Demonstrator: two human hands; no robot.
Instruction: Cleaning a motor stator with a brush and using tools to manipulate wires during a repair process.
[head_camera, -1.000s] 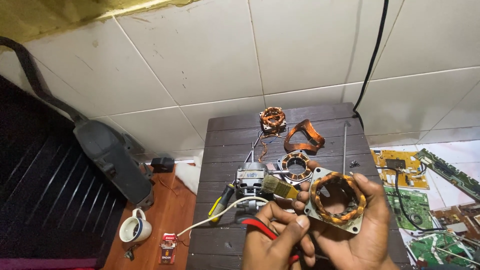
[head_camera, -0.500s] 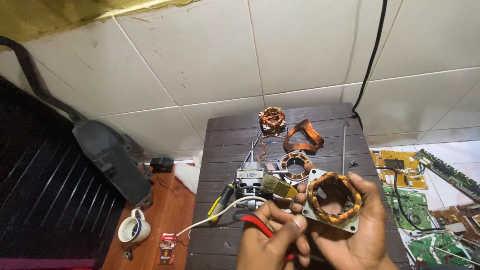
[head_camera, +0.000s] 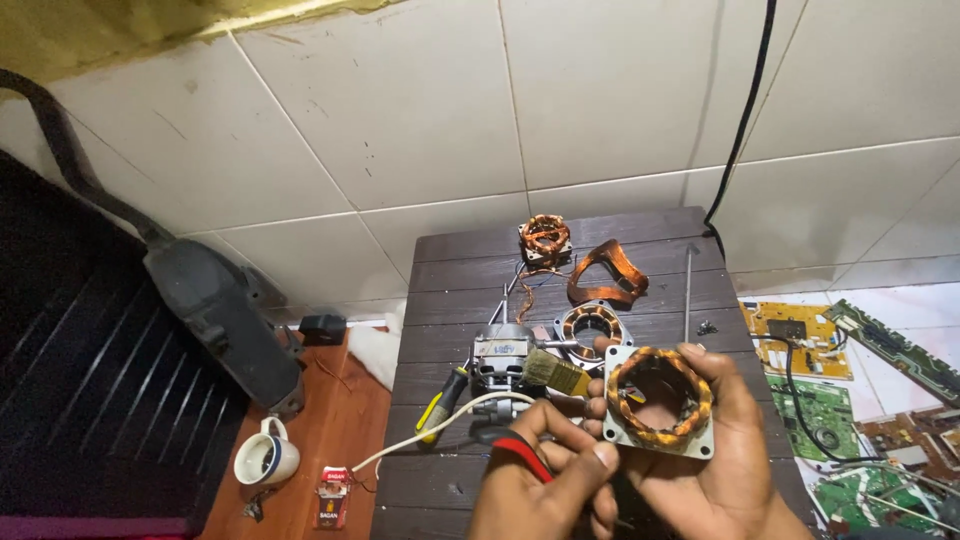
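My right hand (head_camera: 715, 455) holds a square metal motor stator (head_camera: 660, 400) with orange-brown copper windings, tilted up toward me. My left hand (head_camera: 545, 480) sits just left of it, fingers closed on a red-handled tool (head_camera: 520, 455) whose tip is hidden. Both hands hover over a dark wooden board (head_camera: 450, 300). Behind them lie a small grey motor (head_camera: 505, 360), a paintbrush (head_camera: 555, 372), a second stator (head_camera: 590, 325), a loose copper coil (head_camera: 605, 272) and a small wound stator (head_camera: 545, 238).
A yellow-handled screwdriver (head_camera: 440, 405) and a white cable (head_camera: 420, 440) lie on the board's left side, a thin metal rod (head_camera: 687, 285) on its right. Circuit boards (head_camera: 800, 330) cover the floor at right. A white mug (head_camera: 266, 458) stands on a brown table; a black cable (head_camera: 745, 110) hangs down the tiled wall.
Both hands have drifted slightly left and down with the stator and the red-handled tool. The objects on the board have not moved.
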